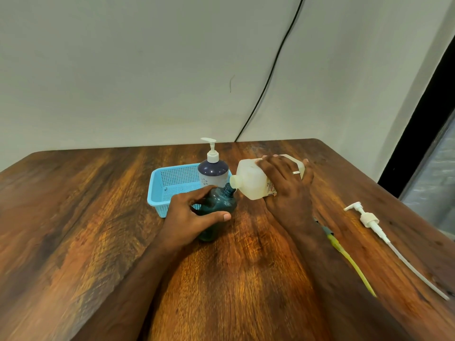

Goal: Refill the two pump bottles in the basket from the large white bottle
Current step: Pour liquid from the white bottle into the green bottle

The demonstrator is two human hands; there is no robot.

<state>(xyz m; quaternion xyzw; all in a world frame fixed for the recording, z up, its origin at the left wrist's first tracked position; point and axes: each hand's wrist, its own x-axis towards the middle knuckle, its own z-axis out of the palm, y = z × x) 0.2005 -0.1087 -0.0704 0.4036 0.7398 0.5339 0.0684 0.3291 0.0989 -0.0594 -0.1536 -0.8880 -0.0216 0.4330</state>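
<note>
My right hand grips the large white bottle, tipped on its side with its open neck touching the mouth of a teal pump bottle. The teal bottle stands on the wooden table in front of the basket, without its pump, and my left hand holds it around the body. A dark blue bottle with a white pump on top stands upright in the right end of the light blue basket. A loose white pump with a long tube lies on the table to the right.
A yellow tube-like item lies on the table beside my right forearm, partly hidden. A black cable runs down the wall behind the table. The table's right edge runs close to the loose pump.
</note>
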